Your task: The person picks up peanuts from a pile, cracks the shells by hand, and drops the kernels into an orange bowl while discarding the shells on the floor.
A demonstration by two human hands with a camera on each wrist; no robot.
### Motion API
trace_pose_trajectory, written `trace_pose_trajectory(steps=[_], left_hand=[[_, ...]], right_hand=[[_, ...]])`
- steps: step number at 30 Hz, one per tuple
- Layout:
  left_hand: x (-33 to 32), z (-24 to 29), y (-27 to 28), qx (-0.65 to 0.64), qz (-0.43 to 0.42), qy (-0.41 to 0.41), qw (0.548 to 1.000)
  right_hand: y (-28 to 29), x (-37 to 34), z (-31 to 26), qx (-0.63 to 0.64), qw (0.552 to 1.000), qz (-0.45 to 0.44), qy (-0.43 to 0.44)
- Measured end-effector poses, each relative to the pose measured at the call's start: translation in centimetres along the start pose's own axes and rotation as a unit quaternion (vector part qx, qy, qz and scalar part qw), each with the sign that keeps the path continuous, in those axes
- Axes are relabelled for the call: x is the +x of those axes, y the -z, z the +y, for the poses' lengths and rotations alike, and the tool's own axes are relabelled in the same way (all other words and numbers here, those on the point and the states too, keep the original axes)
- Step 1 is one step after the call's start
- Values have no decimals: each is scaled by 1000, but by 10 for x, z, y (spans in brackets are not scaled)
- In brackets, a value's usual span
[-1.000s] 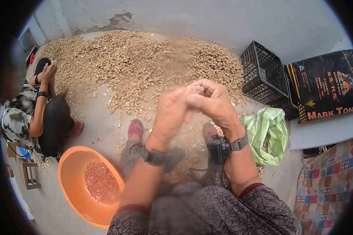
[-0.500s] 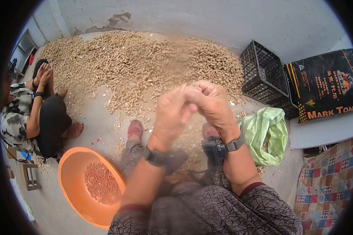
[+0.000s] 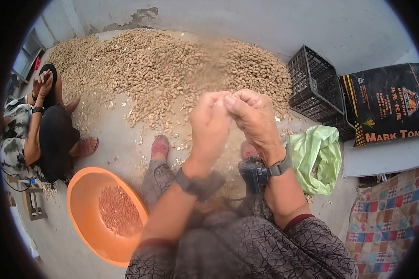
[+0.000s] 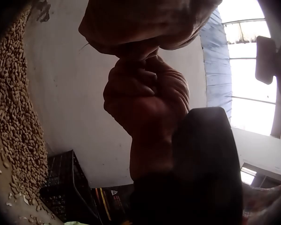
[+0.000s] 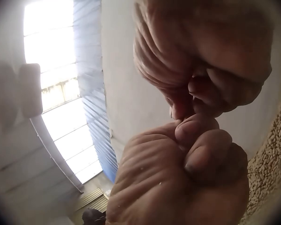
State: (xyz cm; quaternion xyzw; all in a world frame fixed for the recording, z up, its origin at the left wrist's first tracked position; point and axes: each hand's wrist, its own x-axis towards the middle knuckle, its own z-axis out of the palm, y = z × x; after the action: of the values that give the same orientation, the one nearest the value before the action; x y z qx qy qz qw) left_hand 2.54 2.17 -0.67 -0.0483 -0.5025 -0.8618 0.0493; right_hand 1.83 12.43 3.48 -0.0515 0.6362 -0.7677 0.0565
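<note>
Raised in front of the body, the left hand [image 3: 209, 128] and right hand [image 3: 256, 118] meet at their fingertips, the fingers of both curled. From the left wrist view, the left hand [image 4: 145, 21] hangs over the curled right hand [image 4: 147, 108]. Thumbs and fingertips press together in the right wrist view, left hand [image 5: 201, 47] above and right hand [image 5: 178, 183] below. I cannot tell what is pinched between them; the fingers hide it. Beyond lies a heap of unshelled peanuts [image 3: 172, 69]. An orange basin [image 3: 81, 195] at the lower left holds reddish shelled peanuts [image 3: 118, 209].
At the left a seated person [image 3: 28, 135] has both hands raised. A green plastic bag [image 3: 307, 160], black crates [image 3: 314, 86] and a black printed sack [image 3: 386, 104] stand to the right. Loose shells and peanuts litter the floor between the feet and the heap.
The left hand, blurred by motion earlier, now meets the right at the fingertips. The head view has shifted slightly. The seated person's hands have moved a little to the left.
</note>
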Motion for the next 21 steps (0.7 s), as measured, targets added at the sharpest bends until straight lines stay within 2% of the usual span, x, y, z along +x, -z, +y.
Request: trace_pose_trajectory(steps=[8,10,14,16,17,19,20,21], left_hand=[[-1,0,2,18,24,-13,999],[-3,9,0,-27,34,31,999],[-1,13,4,-92,36,61,993],[2,15,8,-69,14,78,994],[3,18,9,-70,15,77,994],[4,23,10,-65,8,128,990],[6,22,15,-65,8,128,990],[9,21,22,-61,10,132,989]], right_hand=[[-4,-1,6,-72,995,1,63],[-8,-4,0,-72,996,7,60],[-3,-1,10,-98,992,15,79],[-12,-6,-1,39,999,4,18],[-9,-5,2,39,999,4,18],[-2,0,8,-36,998,30,32],[2,0,8,-37,998,30,32],[3,-1,3,-99,994,49,21]])
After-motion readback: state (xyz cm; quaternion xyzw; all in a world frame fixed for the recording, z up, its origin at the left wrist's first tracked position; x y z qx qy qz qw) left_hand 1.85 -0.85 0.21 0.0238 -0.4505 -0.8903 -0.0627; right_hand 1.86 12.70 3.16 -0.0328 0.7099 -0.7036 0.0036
